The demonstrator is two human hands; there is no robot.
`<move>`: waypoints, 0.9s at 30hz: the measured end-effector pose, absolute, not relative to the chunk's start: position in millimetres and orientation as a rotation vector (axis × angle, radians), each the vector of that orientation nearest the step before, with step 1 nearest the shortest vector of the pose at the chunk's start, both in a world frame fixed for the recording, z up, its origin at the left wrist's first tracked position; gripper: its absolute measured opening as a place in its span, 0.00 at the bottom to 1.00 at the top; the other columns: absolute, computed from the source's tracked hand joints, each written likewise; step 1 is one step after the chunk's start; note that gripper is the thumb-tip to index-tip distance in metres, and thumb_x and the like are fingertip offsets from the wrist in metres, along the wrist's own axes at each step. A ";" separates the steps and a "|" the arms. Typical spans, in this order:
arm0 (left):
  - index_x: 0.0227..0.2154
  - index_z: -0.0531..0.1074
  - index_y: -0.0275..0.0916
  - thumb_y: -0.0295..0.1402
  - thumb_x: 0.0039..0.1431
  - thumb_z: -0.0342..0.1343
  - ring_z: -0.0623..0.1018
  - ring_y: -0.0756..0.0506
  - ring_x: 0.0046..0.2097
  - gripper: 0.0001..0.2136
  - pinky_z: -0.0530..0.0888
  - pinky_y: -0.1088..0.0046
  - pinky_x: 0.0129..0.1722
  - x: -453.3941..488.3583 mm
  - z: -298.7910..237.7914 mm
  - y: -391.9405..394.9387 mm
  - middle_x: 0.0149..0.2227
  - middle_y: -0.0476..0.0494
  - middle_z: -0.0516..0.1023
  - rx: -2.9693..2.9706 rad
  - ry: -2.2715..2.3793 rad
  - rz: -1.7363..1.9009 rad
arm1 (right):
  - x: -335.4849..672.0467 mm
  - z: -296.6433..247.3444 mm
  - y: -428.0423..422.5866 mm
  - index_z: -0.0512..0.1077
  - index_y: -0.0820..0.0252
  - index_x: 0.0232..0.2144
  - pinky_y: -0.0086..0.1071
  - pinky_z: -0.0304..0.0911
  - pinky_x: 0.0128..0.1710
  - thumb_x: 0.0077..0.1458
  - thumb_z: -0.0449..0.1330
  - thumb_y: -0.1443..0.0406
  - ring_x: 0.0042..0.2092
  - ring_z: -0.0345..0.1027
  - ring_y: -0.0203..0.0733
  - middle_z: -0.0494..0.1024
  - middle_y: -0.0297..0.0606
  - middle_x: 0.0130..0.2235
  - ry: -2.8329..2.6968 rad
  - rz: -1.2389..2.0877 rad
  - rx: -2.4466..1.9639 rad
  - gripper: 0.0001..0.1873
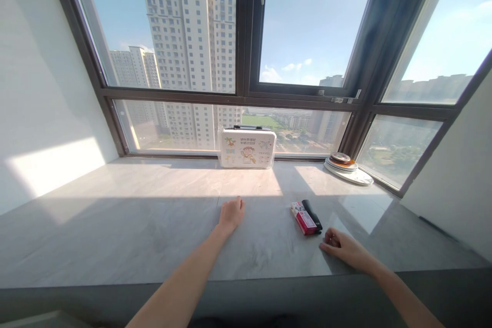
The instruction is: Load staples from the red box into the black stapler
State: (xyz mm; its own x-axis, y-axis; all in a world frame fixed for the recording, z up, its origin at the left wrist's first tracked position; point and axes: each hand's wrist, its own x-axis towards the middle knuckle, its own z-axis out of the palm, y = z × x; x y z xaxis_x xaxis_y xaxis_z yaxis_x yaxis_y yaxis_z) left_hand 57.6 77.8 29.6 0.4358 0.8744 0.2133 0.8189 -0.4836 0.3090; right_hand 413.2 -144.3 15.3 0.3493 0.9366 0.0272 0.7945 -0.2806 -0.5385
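Note:
My left hand (231,213) rests on the grey marbled window sill (134,236) in a loose fist, with nothing showing out of it. To the right lie a small red and white box (303,218) and a black stapler-like object (312,215), side by side and touching. My right hand (343,249) is just right of their near end, apart from them. Its fingers are curled, with a gap between thumb and fingertips and nothing seen between them.
Against the window stands a white case (248,149) with cartoon prints and a dark handle. A stack of plates (348,171) with an amber dish sits in the right corner. The sill's front edge (261,279) runs beneath my forearms. Dark window frames (172,96) rise behind.

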 end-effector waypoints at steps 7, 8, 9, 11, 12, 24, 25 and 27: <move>0.66 0.59 0.48 0.43 0.70 0.41 0.55 0.40 0.70 0.24 0.49 0.58 0.68 4.4 -0.1 32.4 0.69 0.44 0.58 2.659 1.396 0.511 | 301.0 7.5 -137.1 0.68 0.55 0.24 0.34 0.45 0.30 0.63 0.53 0.53 0.29 0.65 0.41 0.74 0.34 0.25 -1.846 0.280 -2.062 0.19; 0.67 0.57 0.47 0.43 0.70 0.40 0.53 0.40 0.71 0.25 0.48 0.56 0.69 3.0 -4.7 27.6 0.71 0.45 0.55 2.665 1.395 0.499 | 284.4 6.2 -129.7 0.68 0.55 0.25 0.34 0.44 0.30 0.64 0.53 0.53 0.30 0.66 0.41 0.74 0.34 0.25 -1.848 0.246 -2.050 0.19; 0.68 0.55 0.47 0.43 0.70 0.39 0.51 0.39 0.71 0.26 0.47 0.55 0.69 2.5 -8.7 24.0 0.71 0.45 0.54 2.671 1.399 0.490 | 269.3 5.3 -121.1 0.69 0.55 0.25 0.34 0.44 0.30 0.63 0.54 0.53 0.30 0.66 0.41 0.75 0.34 0.26 -1.855 0.235 -2.035 0.18; 0.69 0.53 0.46 0.44 0.70 0.37 0.49 0.39 0.72 0.26 0.46 0.53 0.69 2.9 -14.7 19.9 0.72 0.45 0.52 2.687 1.415 0.494 | 244.3 4.5 -101.9 0.70 0.55 0.29 0.33 0.46 0.30 0.63 0.55 0.55 0.31 0.67 0.42 0.75 0.34 0.27 -1.839 0.224 -2.003 0.15; 0.69 0.53 0.46 0.44 0.70 0.36 0.49 0.39 0.72 0.27 0.46 0.52 0.69 3.3 -16.6 19.1 0.72 0.45 0.51 2.697 1.424 0.506 | 234.5 4.5 -92.3 0.71 0.55 0.31 0.32 0.48 0.31 0.64 0.55 0.55 0.33 0.68 0.43 0.75 0.34 0.28 -1.823 0.209 -1.988 0.13; 0.68 0.55 0.49 0.47 0.70 0.36 0.51 0.39 0.72 0.26 0.47 0.50 0.69 3.4 -19.2 25.0 0.71 0.47 0.53 2.703 1.446 0.565 | 193.3 -14.9 -39.8 0.54 0.54 0.70 0.50 0.30 0.67 0.67 0.46 0.53 0.72 0.35 0.54 0.51 0.42 0.71 -1.847 -0.005 -2.105 0.32; 0.68 0.55 0.49 0.47 0.70 0.36 0.51 0.39 0.72 0.26 0.47 0.50 0.69 3.5 -19.5 25.0 0.71 0.47 0.53 2.702 1.444 0.573 | 193.2 -16.4 -39.1 0.53 0.54 0.70 0.51 0.29 0.68 0.67 0.45 0.52 0.72 0.34 0.54 0.49 0.41 0.72 -1.850 0.006 -2.118 0.33; 0.68 0.55 0.49 0.47 0.71 0.36 0.51 0.39 0.72 0.26 0.47 0.50 0.69 3.4 -20.2 24.6 0.71 0.47 0.53 2.703 1.442 0.590 | 192.9 -17.9 -38.6 0.51 0.53 0.71 0.51 0.28 0.68 0.68 0.44 0.51 0.72 0.34 0.53 0.47 0.40 0.72 -1.849 0.003 -2.130 0.33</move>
State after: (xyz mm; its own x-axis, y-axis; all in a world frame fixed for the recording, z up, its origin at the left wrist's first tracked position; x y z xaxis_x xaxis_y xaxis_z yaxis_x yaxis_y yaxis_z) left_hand 3.4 24.6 -20.2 0.5015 0.8047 0.3176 0.7966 -0.5728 0.1933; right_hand 192.9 -38.6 -17.9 0.1626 0.9651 0.2054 0.9645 -0.1116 -0.2396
